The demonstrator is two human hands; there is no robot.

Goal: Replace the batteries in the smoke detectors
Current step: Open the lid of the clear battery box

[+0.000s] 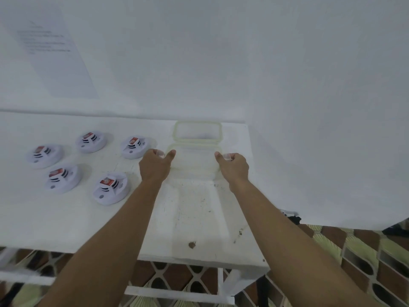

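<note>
Since left hand [155, 165] and right hand [232, 164] both grip the box [190, 146] ends tight, slide it level, dodging detectors [135, 147].

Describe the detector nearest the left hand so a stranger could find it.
On the white table, look left of the clear box, at the back row of three round white units. The detector is the rightmost there, right beside the left hand; the four others like it lie farther from the box.
</note>
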